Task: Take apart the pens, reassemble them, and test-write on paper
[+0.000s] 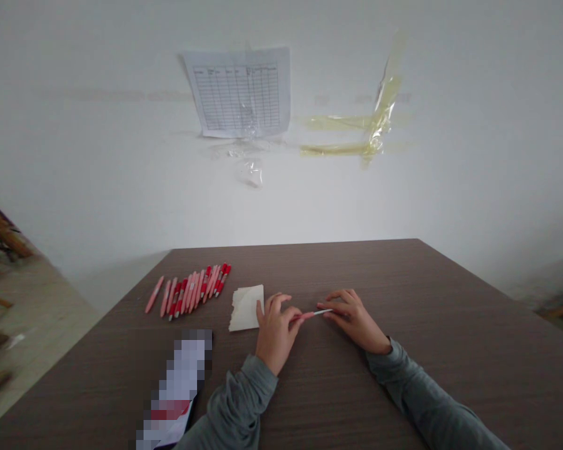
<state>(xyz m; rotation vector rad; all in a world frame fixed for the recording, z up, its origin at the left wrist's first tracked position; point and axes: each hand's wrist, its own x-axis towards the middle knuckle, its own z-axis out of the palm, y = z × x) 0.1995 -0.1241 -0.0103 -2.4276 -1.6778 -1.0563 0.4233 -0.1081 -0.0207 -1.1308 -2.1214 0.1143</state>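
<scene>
Two hands hold one pen above the surface

The left hand (pixel 278 325) pinches the pink end of the pen (pixel 315 313); the right hand (pixel 351 315) pinches its pale end, the wrist bent inward. Both grey sleeves reach up from below the pen. The torn paper (pixel 247 307) lies left of it, on the brown surface (pixel 431 325). Farther left is the row of pens (pixel 192 290). Beyond the pen stands the white wall (pixel 136 162).

Head-worn view — faces wall, looks down at table (pixel 338 387).
</scene>
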